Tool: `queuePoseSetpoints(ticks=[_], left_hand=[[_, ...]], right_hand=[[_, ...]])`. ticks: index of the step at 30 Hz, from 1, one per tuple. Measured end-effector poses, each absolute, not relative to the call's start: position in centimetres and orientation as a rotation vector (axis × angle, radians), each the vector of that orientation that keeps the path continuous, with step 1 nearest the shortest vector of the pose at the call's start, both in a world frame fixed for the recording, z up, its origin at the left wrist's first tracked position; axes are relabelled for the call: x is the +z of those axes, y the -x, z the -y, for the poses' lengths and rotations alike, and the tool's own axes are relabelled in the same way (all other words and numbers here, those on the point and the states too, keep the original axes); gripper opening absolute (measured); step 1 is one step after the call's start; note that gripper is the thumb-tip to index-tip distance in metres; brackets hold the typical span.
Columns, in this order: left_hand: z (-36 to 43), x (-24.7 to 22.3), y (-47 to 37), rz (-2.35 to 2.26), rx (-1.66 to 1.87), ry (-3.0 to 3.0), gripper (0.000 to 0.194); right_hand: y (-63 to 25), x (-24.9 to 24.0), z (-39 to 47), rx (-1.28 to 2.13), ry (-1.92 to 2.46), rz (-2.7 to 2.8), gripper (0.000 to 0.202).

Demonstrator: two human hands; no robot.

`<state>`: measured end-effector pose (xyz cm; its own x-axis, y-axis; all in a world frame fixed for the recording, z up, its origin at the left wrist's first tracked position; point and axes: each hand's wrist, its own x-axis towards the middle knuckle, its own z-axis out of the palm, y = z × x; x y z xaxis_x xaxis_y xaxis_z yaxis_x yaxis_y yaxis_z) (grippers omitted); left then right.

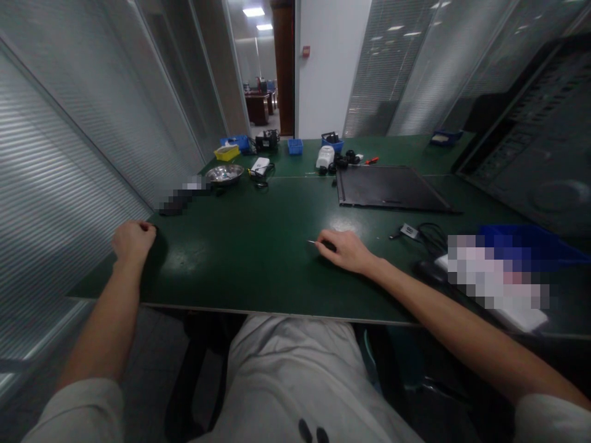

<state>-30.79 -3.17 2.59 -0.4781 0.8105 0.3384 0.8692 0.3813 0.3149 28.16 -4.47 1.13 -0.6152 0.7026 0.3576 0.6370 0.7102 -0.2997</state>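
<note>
My right hand [344, 249] rests low over the green table [240, 246], right of its middle. Between its thumb and index finger it pinches a small thin light object [312, 242] whose tip points left. My left hand [133, 239] is at the table's left side with its fingers curled together; what it holds, if anything, is too small or hidden to make out. The hands are far apart.
A black mat [390, 187] lies at the back right. A metal bowl [225, 175], a white device with a cable [260, 166] and small blue bins [295, 146] stand farther back. At right are a cable [431, 237] and a blue tray [530, 243].
</note>
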Motion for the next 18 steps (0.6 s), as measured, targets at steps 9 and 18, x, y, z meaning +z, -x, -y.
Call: queuePoseSetpoints(ticks=[9,18], left_hand=[[2.7,2.2,31.6,2.597,-0.668,1.439,0.032],[1.2,2.0,20.7,2.062,-0.836,2.334,0.032]], right_hand=[[-28.2,1.2,4.5,0.204,1.036,2.472,0.024],[-28.0,0.6,4.1,0.231,1.052,2.498,0.025]])
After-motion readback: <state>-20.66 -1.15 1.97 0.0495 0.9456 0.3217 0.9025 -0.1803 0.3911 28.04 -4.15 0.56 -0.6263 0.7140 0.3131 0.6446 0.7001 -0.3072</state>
